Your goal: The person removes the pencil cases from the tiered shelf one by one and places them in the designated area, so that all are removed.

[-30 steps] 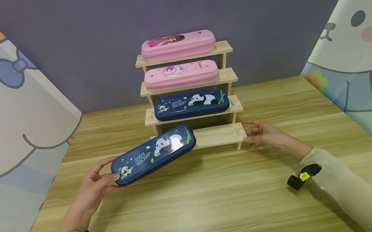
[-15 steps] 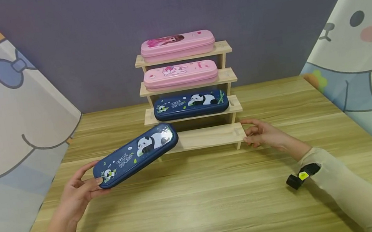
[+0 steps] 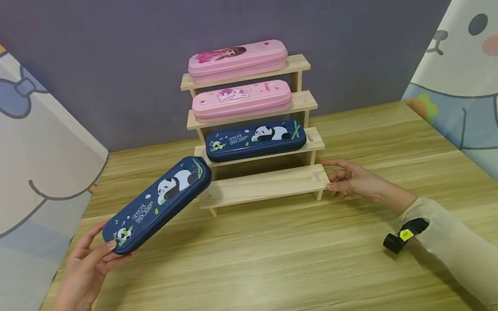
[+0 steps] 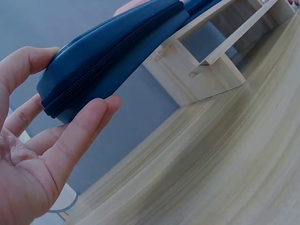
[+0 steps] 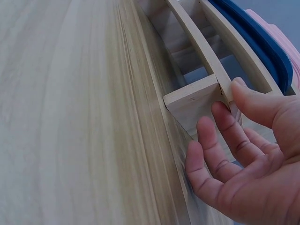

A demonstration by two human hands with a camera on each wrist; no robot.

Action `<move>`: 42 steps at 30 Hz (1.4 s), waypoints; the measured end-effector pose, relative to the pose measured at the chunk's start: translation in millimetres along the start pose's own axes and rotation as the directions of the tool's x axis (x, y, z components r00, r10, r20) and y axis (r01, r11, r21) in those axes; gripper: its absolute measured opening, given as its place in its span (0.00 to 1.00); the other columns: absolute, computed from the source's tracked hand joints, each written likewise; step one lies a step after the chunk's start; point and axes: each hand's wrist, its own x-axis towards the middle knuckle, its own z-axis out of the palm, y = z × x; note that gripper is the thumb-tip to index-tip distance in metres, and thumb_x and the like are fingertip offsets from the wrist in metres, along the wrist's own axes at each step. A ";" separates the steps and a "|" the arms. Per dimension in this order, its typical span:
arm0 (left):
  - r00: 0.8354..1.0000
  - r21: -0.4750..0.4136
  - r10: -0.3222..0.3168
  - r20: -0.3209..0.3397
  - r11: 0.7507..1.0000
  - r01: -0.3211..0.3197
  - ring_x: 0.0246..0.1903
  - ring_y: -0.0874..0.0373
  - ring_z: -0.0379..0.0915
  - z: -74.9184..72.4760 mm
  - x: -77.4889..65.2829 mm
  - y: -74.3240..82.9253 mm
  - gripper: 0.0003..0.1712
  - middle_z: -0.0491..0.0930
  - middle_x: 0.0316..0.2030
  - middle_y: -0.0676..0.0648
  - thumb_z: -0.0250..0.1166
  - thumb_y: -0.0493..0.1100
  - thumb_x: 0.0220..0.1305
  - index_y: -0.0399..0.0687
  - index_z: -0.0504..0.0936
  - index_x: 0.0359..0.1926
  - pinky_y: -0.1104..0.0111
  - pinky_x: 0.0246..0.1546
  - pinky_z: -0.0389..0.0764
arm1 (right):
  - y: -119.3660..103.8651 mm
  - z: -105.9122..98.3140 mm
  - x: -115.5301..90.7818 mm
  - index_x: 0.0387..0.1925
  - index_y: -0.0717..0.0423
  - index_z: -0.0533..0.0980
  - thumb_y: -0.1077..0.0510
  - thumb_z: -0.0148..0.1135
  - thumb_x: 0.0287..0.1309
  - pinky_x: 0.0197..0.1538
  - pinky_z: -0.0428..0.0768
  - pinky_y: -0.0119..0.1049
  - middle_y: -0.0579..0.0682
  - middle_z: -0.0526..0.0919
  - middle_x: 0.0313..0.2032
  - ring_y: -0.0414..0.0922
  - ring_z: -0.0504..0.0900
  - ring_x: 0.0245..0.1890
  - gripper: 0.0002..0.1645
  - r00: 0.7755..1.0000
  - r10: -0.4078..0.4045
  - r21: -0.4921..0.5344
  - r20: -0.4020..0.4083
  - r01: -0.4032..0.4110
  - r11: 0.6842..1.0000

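Observation:
My left hand (image 3: pixel 84 269) grips a dark blue pencil case (image 3: pixel 148 209) by its near left end, thumb on the lid and fingers beneath. The case bears panda pictures and is held above the table, its far end raised toward the stepped wooden rack. In the left wrist view its zipper (image 4: pixel 101 65) runs closed along the side. On the rack's bare lowest step (image 3: pixel 257 186), my right hand (image 3: pixel 352 180) holds the right end. The right wrist view shows the thumb at the board's edge, with the fingers (image 5: pixel 229 126) curled beside the leg panel.
Above the lowest step, another blue panda pencil case (image 3: pixel 256 141) lies on the second step. Pink pencil cases (image 3: pixel 242 100) lie on the two upper steps. A grey wall (image 3: pixel 355 33) stands behind, with cartoon-printed panels (image 3: pixel 11 153) at both sides of the wooden table (image 3: pixel 263 268).
My left hand has drawn the blue pencil case leftward, away from the lowest step, and tilted it more steeply. That step is now fully exposed. My right hand has stayed at the rack's end.

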 end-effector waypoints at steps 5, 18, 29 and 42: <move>0.998 -0.056 0.033 -0.045 0.998 -0.035 0.32 0.42 0.86 -4.0 -1.4 -0.2 0.31 0.81 0.49 0.41 0.39 0.18 0.69 0.42 0.78 0.60 0.58 0.33 0.87 | -0.1 0.3 0.1 0.75 0.67 0.44 0.70 0.59 0.65 0.39 0.84 0.38 0.48 0.81 0.40 0.43 0.82 0.35 0.46 1.000 0.004 0.010 0.000 -0.004 1.000; 0.977 -0.173 0.037 -0.208 0.982 -0.074 0.34 0.42 0.86 -16.1 3.2 1.8 0.27 0.82 0.45 0.39 0.44 0.19 0.69 0.43 0.77 0.58 0.55 0.34 0.87 | -2.5 0.5 0.4 0.76 0.67 0.44 0.70 0.59 0.66 0.38 0.84 0.37 0.49 0.80 0.40 0.43 0.83 0.35 0.46 1.000 0.008 0.025 0.010 -0.008 1.000; 0.953 -0.242 -0.008 -0.302 0.968 -0.068 0.35 0.40 0.86 -20.3 12.8 0.7 0.26 0.84 0.43 0.37 0.47 0.19 0.68 0.44 0.77 0.57 0.51 0.34 0.86 | 1.4 -1.3 1.4 0.75 0.67 0.43 0.71 0.59 0.66 0.38 0.84 0.37 0.50 0.80 0.40 0.43 0.83 0.35 0.46 1.000 0.010 0.038 0.014 -0.010 0.999; 0.879 -0.243 -0.072 -0.471 0.969 -0.051 0.33 0.43 0.86 -23.5 21.3 4.4 0.29 0.83 0.40 0.41 0.54 0.23 0.68 0.54 0.65 0.62 0.54 0.31 0.87 | -0.1 -0.8 1.5 0.75 0.68 0.44 0.70 0.60 0.65 0.39 0.85 0.38 0.50 0.81 0.40 0.43 0.83 0.35 0.46 1.000 0.013 0.028 0.005 -0.013 1.000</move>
